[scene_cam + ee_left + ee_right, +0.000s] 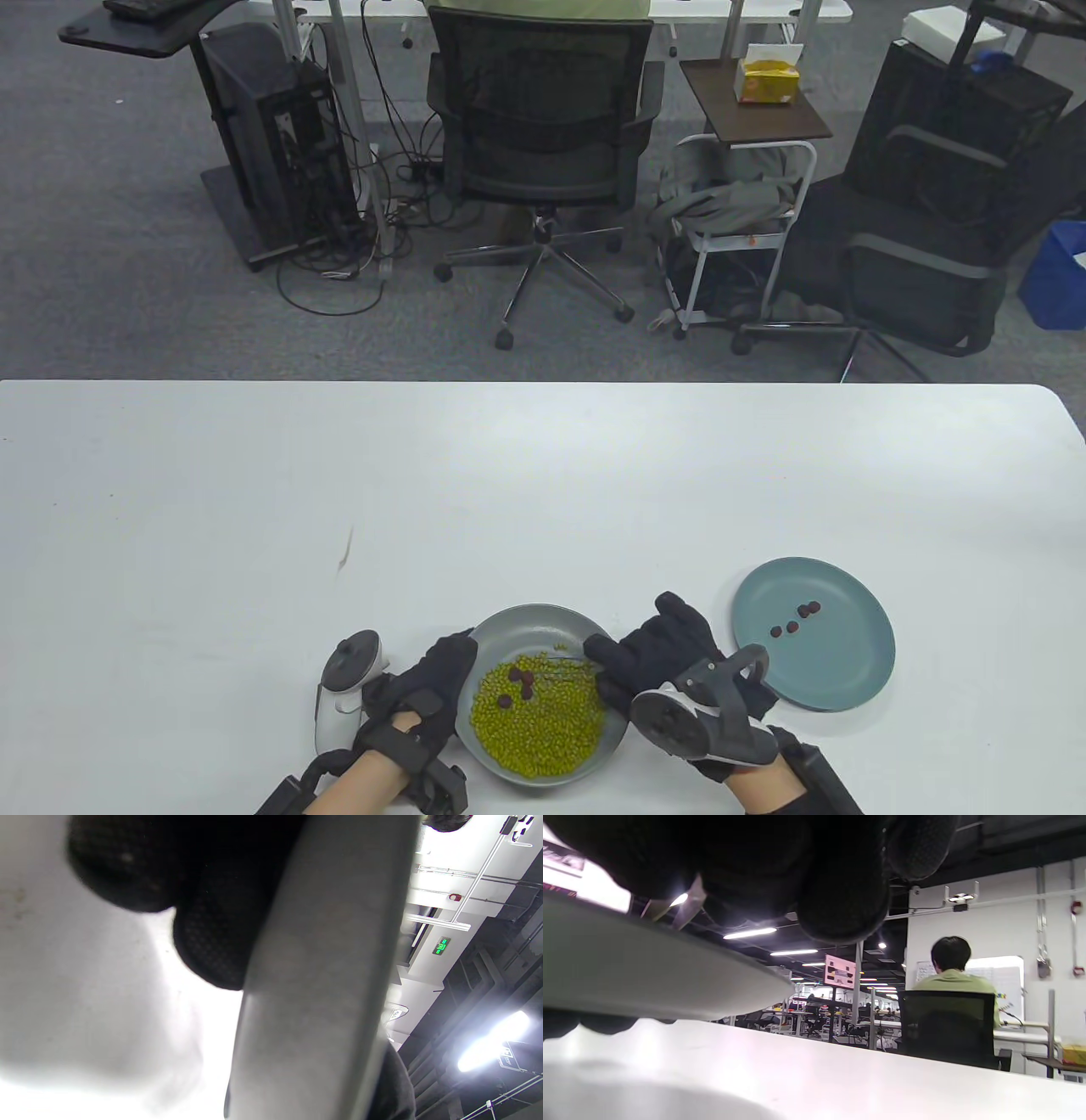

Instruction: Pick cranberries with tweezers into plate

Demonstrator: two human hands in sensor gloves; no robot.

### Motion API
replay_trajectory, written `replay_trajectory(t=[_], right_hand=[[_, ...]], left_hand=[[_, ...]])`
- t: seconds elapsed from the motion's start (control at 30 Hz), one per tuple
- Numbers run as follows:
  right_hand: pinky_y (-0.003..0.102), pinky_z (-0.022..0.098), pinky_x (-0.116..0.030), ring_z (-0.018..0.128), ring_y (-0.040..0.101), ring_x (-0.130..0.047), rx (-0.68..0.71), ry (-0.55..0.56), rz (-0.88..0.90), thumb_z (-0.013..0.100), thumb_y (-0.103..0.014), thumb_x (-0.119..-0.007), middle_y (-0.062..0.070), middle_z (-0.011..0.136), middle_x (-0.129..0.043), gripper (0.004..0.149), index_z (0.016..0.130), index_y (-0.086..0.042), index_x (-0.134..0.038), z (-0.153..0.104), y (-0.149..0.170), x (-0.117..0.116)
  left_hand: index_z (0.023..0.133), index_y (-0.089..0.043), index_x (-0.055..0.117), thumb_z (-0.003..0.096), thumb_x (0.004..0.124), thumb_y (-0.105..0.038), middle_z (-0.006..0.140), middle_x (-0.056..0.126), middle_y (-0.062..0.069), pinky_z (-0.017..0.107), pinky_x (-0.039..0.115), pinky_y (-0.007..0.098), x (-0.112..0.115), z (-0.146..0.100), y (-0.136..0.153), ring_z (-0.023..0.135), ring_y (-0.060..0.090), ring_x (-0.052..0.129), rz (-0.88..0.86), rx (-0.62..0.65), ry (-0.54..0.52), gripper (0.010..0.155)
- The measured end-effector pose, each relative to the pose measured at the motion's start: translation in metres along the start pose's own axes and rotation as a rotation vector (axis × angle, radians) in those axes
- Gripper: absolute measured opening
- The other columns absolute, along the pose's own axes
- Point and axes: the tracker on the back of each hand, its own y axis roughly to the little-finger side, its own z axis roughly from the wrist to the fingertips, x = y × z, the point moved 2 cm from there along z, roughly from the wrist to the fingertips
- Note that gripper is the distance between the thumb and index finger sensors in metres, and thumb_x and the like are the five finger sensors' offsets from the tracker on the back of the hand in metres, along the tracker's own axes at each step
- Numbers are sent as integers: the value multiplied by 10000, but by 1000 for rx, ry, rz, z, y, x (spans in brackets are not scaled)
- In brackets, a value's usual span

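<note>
A grey bowl point(543, 613) of green beans stands near the table's front edge, with a few dark red cranberries point(519, 677) on the beans at its left. My left hand point(450, 658) grips the bowl's left rim; the left wrist view shows its fingers point(212, 921) against the bowl's outer wall point(322, 984). My right hand point(611, 658) rests at the bowl's right rim and holds metal tweezers point(564, 671), whose tips reach among the cranberries. Whether they pinch one I cannot tell. A teal plate point(840, 671) to the right holds several cranberries point(796, 620). The right wrist view shows the tweezers point(689, 906) over the bowl rim point(649, 971).
The white table point(543, 475) stretches far beyond the bowl, with a small dark mark point(346, 552) at the left. An office chair point(543, 144) and carts stand on the floor past the far edge.
</note>
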Motion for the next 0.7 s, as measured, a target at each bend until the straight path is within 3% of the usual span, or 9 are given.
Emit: replay_trajectory(t=[0.7], right_hand=[[472,736,-530,570,114,-908,51,8,-53,333,-536,-785,-180,479,-906,458,751,-361,-851,0,-15,-2]], left_hand=[[1008,-175,477,534,588,-522,795,843,48,243,926,389,4,1,2,347,231,1116,16,-6,17,598]])
